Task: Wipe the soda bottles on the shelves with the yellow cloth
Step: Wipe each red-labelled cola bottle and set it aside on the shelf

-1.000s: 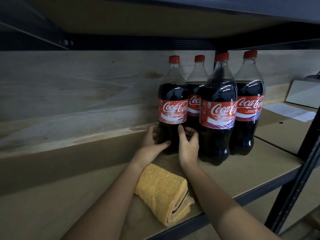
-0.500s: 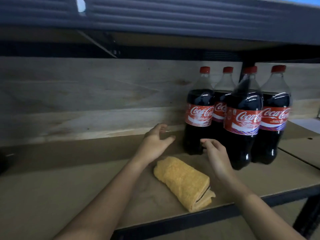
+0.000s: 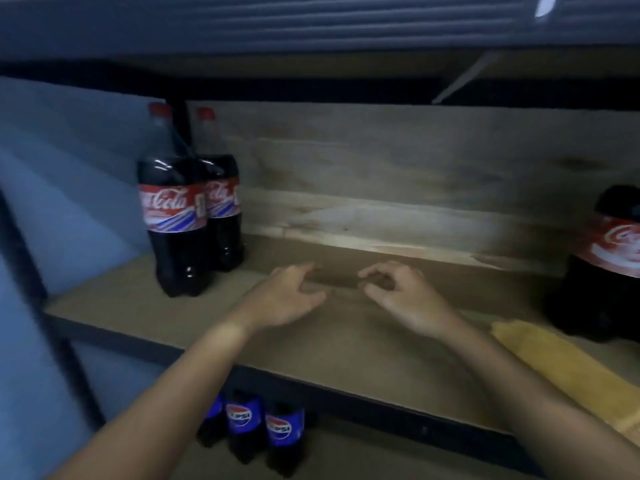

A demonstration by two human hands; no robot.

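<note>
Left hand [image 3: 289,299] and right hand [image 3: 401,296] hover mid-frame over shelf [image 3: 346,344], fingers loosely curled, holding nothing. Yellow cloth [image 3: 568,368] lower right: soft, light, pinch anywhere. Cola bottles [image 3: 180,216] upper left: full, likely heavy, slick; grip neck.

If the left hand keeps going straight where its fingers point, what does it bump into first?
Probably the wooden back board of the shelf. The left hand points forward over bare shelf, and the two Coca-Cola bottles stand off to its left, though depth is hard to judge.
</note>
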